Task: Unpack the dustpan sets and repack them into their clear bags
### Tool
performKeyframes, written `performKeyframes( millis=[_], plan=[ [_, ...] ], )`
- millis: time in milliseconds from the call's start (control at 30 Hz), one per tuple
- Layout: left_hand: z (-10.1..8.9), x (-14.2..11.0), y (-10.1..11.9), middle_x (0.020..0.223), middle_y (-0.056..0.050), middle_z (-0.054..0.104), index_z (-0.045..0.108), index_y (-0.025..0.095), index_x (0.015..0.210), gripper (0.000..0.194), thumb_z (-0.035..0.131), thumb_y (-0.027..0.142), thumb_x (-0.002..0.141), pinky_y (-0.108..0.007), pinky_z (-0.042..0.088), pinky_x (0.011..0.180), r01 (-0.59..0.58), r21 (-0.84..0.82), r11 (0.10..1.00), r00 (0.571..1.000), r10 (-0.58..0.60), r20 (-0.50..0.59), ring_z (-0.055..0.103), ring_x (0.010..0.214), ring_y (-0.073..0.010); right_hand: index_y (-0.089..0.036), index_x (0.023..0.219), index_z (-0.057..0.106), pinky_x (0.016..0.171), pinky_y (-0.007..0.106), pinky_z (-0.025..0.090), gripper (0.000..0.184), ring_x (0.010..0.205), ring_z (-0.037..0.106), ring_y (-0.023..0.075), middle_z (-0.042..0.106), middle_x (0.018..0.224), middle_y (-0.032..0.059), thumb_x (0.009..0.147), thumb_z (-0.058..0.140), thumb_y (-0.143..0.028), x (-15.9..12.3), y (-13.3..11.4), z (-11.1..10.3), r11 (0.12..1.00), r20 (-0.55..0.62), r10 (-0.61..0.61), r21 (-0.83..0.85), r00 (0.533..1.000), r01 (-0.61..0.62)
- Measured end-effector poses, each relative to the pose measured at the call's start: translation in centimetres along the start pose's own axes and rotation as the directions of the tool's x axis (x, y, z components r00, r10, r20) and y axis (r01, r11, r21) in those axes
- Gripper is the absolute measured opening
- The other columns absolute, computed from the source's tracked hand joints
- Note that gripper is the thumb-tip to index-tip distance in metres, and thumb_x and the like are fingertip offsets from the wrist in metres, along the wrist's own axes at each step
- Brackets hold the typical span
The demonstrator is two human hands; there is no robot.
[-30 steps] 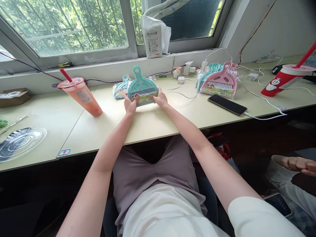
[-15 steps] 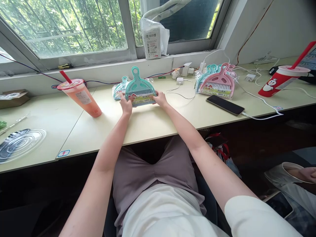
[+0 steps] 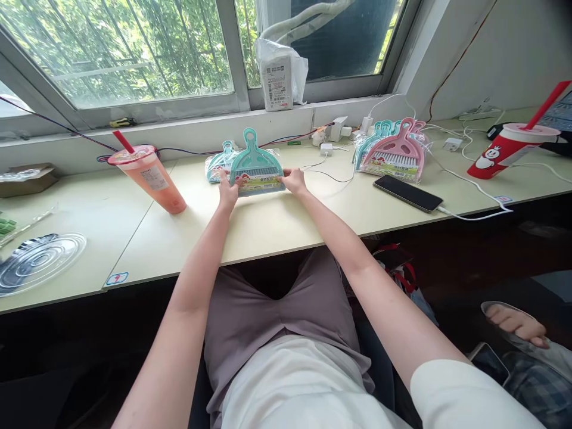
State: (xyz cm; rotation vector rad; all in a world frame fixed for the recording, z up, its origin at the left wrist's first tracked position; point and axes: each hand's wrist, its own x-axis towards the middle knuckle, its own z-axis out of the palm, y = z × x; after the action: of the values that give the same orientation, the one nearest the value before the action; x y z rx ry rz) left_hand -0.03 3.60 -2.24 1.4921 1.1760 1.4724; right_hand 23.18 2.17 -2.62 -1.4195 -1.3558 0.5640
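Observation:
A teal dustpan and brush set (image 3: pixel 255 162) in clear wrapping stands above the table between my hands, its handle pointing up and a printed label across its front. My left hand (image 3: pixel 227 189) grips its lower left edge, and my right hand (image 3: pixel 294 180) holds the lower right edge. Just behind it to the left is another teal dustpan set (image 3: pixel 218 162), partly covered. On the right side of the table, several more wrapped sets stand together, with a pink dustpan set (image 3: pixel 395 155) in front.
An orange drink cup (image 3: pixel 149 179) stands left of my hands. To the right lie a phone (image 3: pixel 408 193) on a white cable and a red cup (image 3: pixel 503 152). A plastic lid (image 3: pixel 62 253) is at far left. Another person's hand (image 3: pixel 516 322) shows at lower right.
The held dustpan set tips back slightly and sits a little lower in view, with both hands still on it. At lower right the other person's hand has shifted.

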Motion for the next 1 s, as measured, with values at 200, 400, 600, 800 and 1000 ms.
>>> performKeyframes(
  millis=[200,400,600,800,1000],
  plan=[
    [-0.5,-0.5,0.3,0.118,-0.018,0.068,0.048,0.019,0.132,0.071,0.080,0.053,0.078,-0.047,0.054,0.097,0.137,0.101,0.985,0.977,-0.151,0.147,0.068,0.112,-0.0294,-0.018,0.093,0.081,0.095,0.038,0.057,0.019,0.095,0.075,0.0229,0.080,0.093,0.0070,0.074,0.076,-0.016,-0.1,1.0,-0.6,0.998,-0.013,0.056,-0.021,0.998,-0.056],
    [0.3,-1.5,1.3,0.160,-0.027,0.032,0.027,0.021,0.158,0.123,0.094,0.050,0.059,-0.058,0.026,0.121,-0.104,0.430,0.897,0.988,0.142,-0.059,0.028,0.152,-0.0419,-0.021,0.096,0.081,0.099,0.039,0.055,0.018,0.099,0.074,0.0246,0.080,0.096,0.0065,0.079,0.074,-0.018,-1.3,-0.6,0.4,0.998,-0.046,-0.016,-0.063,0.999,0.013],
    [1.4,-2.3,1.9,0.164,-0.027,0.023,0.020,0.020,0.162,0.135,0.097,0.042,0.054,-0.061,0.023,0.122,-0.109,0.518,0.849,0.974,0.194,-0.114,0.021,0.153,-0.0453,-0.022,0.101,0.081,0.096,0.036,0.056,0.021,0.099,0.074,0.0240,0.080,0.102,0.0056,0.083,0.070,-0.017,-2.4,-1.9,1.6,0.985,-0.014,-0.156,-0.079,0.988,0.154],
    [-0.4,-0.8,1.7,0.149,-0.020,0.053,0.016,0.023,0.165,0.127,0.092,0.035,0.064,-0.051,0.040,0.115,-0.055,0.504,0.862,0.990,0.114,-0.088,0.050,0.137,-0.0408,-0.019,0.101,0.081,0.092,0.033,0.057,0.022,0.093,0.074,0.0222,0.080,0.098,0.0059,0.082,0.073,-0.018,-2.1,-1.7,1.6,0.983,-0.002,-0.169,-0.076,0.986,0.168],
    [-1.5,0.2,1.5,0.146,-0.018,0.058,0.040,0.018,0.158,0.101,0.087,0.030,0.070,-0.047,0.043,0.113,-0.224,0.493,0.841,0.973,0.221,0.064,0.054,0.134,-0.0385,-0.018,0.096,0.082,0.089,0.032,0.057,0.021,0.092,0.075,0.0213,0.080,0.096,0.0068,0.077,0.081,-0.025,-0.7,-1.1,0.0,0.989,-0.005,-0.148,-0.008,0.989,0.148]
  ],
)
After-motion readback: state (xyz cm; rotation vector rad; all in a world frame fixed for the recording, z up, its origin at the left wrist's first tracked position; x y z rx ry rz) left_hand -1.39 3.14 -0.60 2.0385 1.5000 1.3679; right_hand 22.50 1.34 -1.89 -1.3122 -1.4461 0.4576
